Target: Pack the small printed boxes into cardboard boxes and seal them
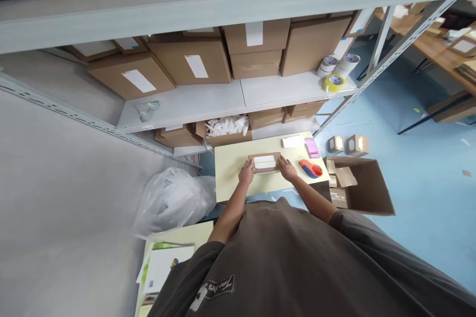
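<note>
A small brown cardboard box (265,170) lies on a pale yellow table (230,188), with a white label (265,161) on its top. My left hand (246,173) grips the box at its left end. At the opposite end my right hand (287,168) presses against it, so the box sits between both hands. Just right of my right hand rests an orange and blue tape dispenser (311,169). Behind it are a pink printed item (312,148), blurred, and a white paper slip (293,141).
Metal shelving (208,94) with several cardboard boxes rises in front, holding tape rolls (333,82) and clear glasses (147,110). An open carton (372,188) with small boxes stands right of the table. A plastic bag (174,198) bulges at left, near a second table (203,234).
</note>
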`<state>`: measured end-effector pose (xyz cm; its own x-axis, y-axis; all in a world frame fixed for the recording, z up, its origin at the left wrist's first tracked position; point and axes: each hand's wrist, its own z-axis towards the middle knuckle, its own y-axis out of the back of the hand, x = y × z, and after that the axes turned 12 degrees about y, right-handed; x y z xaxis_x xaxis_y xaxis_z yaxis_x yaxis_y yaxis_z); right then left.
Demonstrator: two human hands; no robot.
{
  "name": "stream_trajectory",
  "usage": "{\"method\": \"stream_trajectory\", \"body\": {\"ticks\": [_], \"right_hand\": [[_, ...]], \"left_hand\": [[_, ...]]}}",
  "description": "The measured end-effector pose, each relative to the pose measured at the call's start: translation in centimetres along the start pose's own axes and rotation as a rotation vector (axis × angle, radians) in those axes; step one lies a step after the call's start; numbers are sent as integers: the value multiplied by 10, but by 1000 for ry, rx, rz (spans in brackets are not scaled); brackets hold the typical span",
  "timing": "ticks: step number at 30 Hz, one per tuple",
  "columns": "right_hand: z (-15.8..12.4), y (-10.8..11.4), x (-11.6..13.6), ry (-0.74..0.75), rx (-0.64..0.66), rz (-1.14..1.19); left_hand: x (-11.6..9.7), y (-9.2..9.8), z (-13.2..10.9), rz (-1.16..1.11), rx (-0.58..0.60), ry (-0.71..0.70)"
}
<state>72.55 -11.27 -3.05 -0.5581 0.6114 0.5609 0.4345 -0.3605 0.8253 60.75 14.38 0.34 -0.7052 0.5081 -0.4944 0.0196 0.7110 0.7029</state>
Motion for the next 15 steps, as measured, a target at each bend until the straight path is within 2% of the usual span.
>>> {"method": "stream_trajectory", "body": {"ticks": [3,9,12,15], "right_hand": [[-6,-14,6,-71,44,27],[27,-13,24,-191,129,30],[34,-6,21,-125,144,11],[22,4,5,5,114,-20]], "left_hand": [[6,-6,-5,15,34,-6],[-9,5,7,197,-15,-39],[-8,6,11,255,-23,-84],[0,1,16,291,-32,-100]]}}
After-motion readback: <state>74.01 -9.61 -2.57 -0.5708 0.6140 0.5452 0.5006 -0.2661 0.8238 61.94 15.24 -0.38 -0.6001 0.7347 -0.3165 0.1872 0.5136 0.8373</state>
